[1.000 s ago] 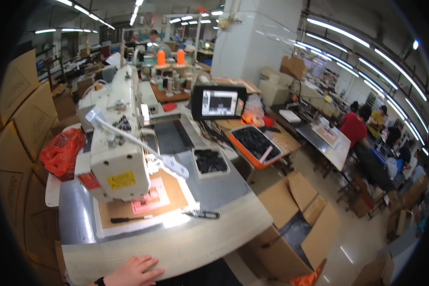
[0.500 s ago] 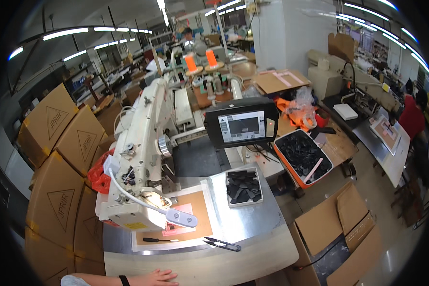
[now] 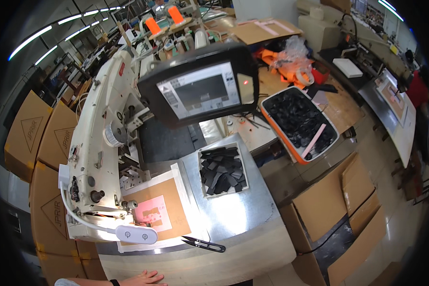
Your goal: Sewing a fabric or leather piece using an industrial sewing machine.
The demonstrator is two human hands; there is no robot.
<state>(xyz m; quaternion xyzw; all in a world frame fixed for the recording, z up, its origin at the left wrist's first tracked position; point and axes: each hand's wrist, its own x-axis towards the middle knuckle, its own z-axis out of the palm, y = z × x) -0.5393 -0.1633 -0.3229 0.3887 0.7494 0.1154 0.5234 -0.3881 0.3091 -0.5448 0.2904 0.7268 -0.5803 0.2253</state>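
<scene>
My left hand (image 3: 145, 278) rests flat on the near edge of the metal work table (image 3: 176, 267), fingers stretched out and nothing held. Its lower part runs out of the picture. My right hand is out of the picture. Beyond the left hand stands a white industrial sewing machine (image 3: 93, 162), with a small white lamp (image 3: 137, 234) lit at its head. Under the head lies a brown board with a white border (image 3: 178, 209), bearing a pink sheet (image 3: 163, 207). Black thread snips (image 3: 206, 245) lie across the board's near right corner, closest to my left hand.
A white box (image 3: 243, 183) of black strips stands right of the board. Behind it hangs a control screen (image 3: 202, 88). An orange-edged tray (image 3: 298, 155) of black pieces sits farther right. An open carton (image 3: 319, 219) stands at the lower right; stacked cartons (image 3: 52, 205) line the left.
The whole view has shifted, so the machine and screen appear larger and farther left. My left hand stays flat on the table edge. The small black screwdriver on the board no longer shows.
</scene>
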